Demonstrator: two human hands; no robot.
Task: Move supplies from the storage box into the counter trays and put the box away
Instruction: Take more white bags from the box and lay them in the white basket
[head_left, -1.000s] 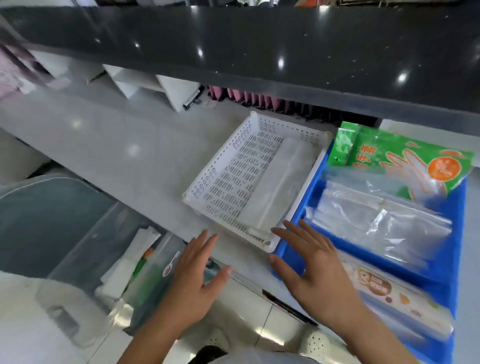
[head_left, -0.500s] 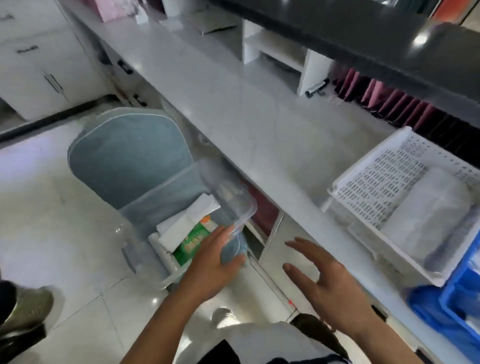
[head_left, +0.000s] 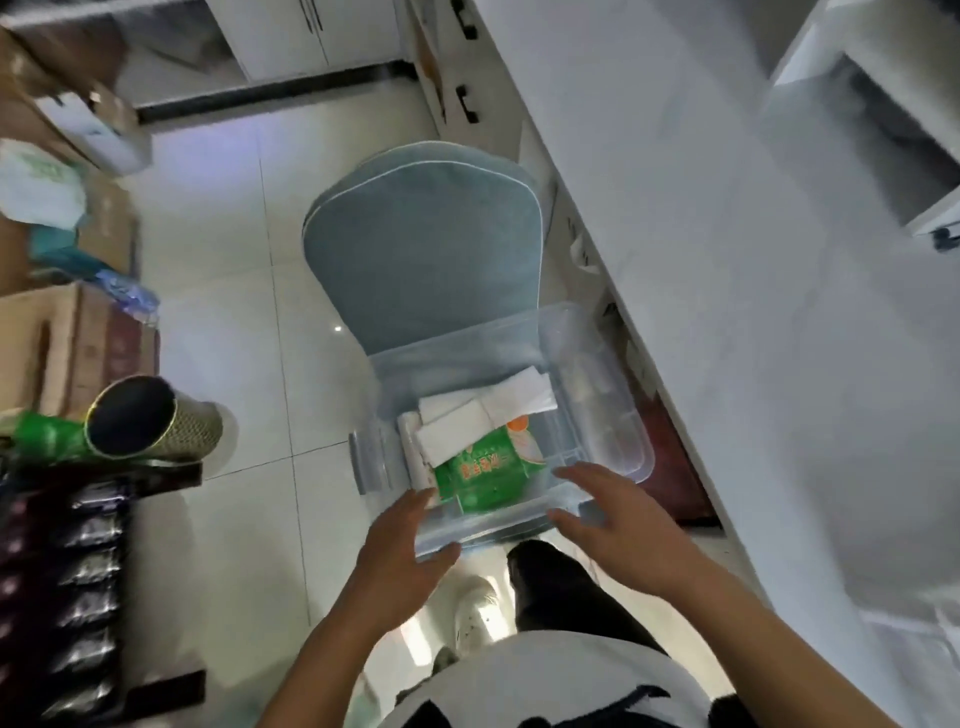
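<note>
On the near edge of the blue chair seat (head_left: 421, 249), beside the white counter (head_left: 727, 260), sits the clear storage box (head_left: 597, 410), its long axis running away from the person. The left hand (head_left: 400, 561) touches the near left corner, fingers spread; the right hand (head_left: 618, 525) hovers released at the near right, equally close. Green packet (head_left: 483, 473) and white sheets (head_left: 467, 421) remain inside; tiled floor lies below.

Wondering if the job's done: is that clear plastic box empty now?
No, the clear storage box still holds a green packet and white folded packs.
</note>
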